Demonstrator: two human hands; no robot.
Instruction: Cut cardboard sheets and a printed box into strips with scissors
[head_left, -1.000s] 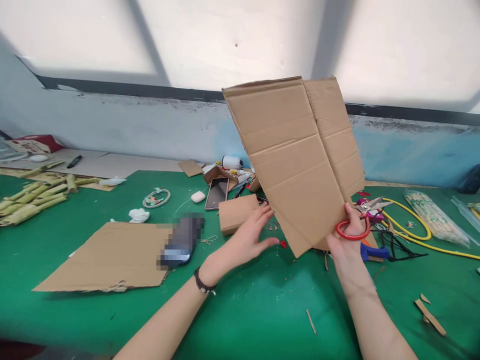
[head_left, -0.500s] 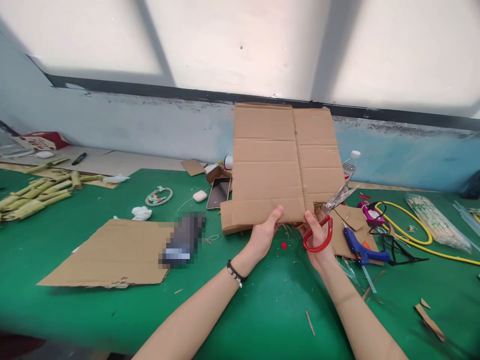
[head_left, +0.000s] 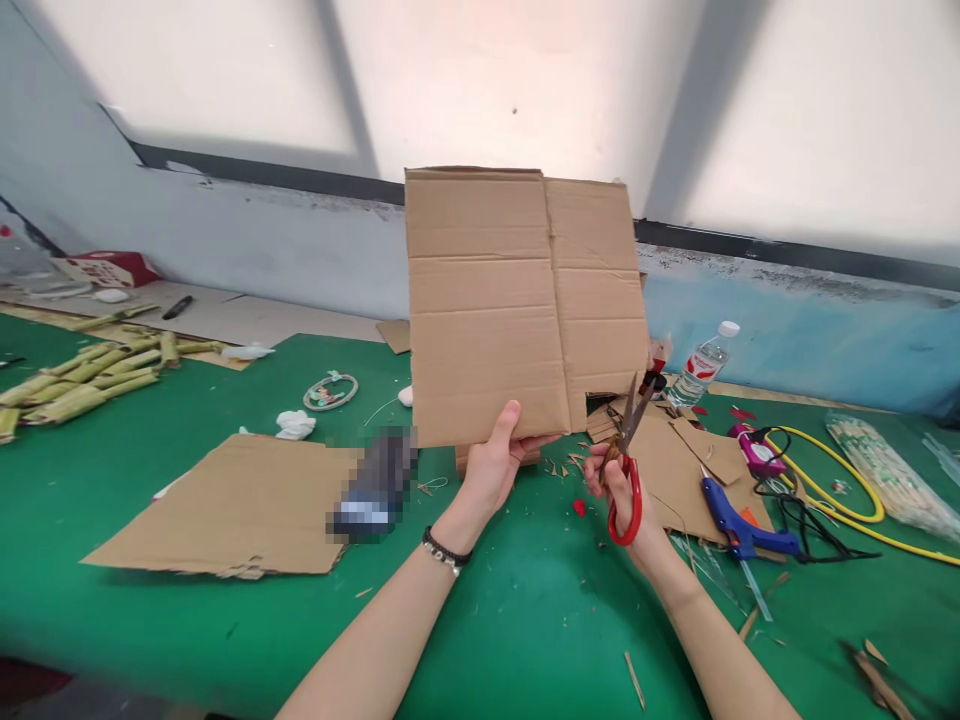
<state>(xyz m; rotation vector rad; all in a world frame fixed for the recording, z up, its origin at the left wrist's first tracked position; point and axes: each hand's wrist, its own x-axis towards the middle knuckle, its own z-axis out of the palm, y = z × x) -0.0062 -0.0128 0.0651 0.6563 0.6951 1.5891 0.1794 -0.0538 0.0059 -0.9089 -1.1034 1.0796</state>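
My left hand [head_left: 496, 462] grips the lower edge of a large creased cardboard sheet [head_left: 487, 310], thumb in front and fingers behind. The sheet is raised nearly upright over the table, and a notch shows at its lower right corner. In my right hand [head_left: 630, 500] are red-handled scissors [head_left: 628, 460], their blades pointing up and parted. The blades stand close to the notch; whether they touch the cardboard I cannot tell. Another flat cardboard piece [head_left: 232, 510] lies at the left.
A blue glue gun [head_left: 742, 515] rests by cardboard scraps [head_left: 667, 470] at the right, near a yellow cable [head_left: 847, 450], a bag of sticks [head_left: 889, 470] and a water bottle [head_left: 705, 365]. Cut green stalks [head_left: 90, 380] lie at far left.
The cardboard sheet has moved up and left with my left hand. My right hand has let go of its lower edge and come down slightly, still holding the scissors, now pointing more upright.
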